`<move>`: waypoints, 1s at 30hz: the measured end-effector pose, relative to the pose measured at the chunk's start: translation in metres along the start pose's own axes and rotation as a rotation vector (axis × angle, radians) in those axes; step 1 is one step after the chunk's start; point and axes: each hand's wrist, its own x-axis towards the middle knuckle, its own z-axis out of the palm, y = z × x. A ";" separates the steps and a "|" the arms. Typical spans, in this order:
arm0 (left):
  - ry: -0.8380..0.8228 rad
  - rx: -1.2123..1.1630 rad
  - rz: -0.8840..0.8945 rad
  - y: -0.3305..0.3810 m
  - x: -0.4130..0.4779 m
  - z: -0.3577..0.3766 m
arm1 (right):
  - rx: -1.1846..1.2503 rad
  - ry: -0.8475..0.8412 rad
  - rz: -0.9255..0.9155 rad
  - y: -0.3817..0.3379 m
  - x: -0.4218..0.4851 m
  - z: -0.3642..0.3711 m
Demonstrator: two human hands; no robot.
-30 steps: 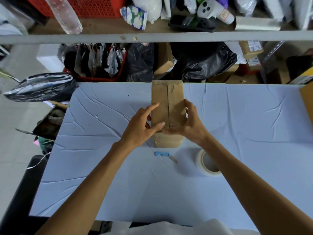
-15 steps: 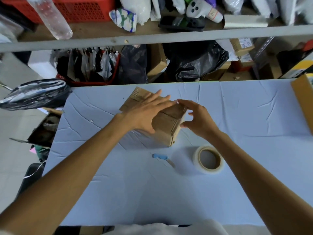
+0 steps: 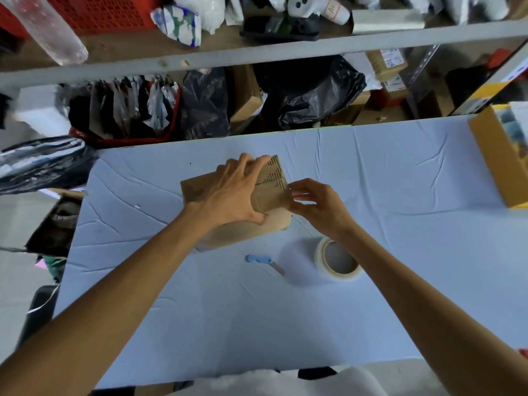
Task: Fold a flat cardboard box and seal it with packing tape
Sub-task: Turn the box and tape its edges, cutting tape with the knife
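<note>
A small brown cardboard box [image 3: 245, 231] lies on the blue table [image 3: 400, 181], its long side running left to right and its taped top seam facing up. My left hand [image 3: 231, 192] spans the top, with the fingers reaching the far edge and the thumb on the near face. At the box's right end, my right hand [image 3: 317, 207] has its fingertips and thumb pinched on the edge. A roll of clear packing tape [image 3: 321, 258] lies flat on the table under my right forearm.
A small blue-handled cutter [image 3: 258, 259] lies in front of the box, left of the tape. A yellow box [image 3: 497, 155] sits at the table's right edge. Cluttered shelves [image 3: 257, 55] rise behind the table, and a black bag [image 3: 40, 164] lies off its left side.
The box has been turned from pointing away from me to lying crosswise. My left hand moved on top of it, and my right hand shifted to its right end.
</note>
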 end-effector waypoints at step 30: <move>0.088 -1.345 -0.285 0.087 0.025 -0.046 | -0.571 0.402 -0.453 -0.034 -0.034 -0.065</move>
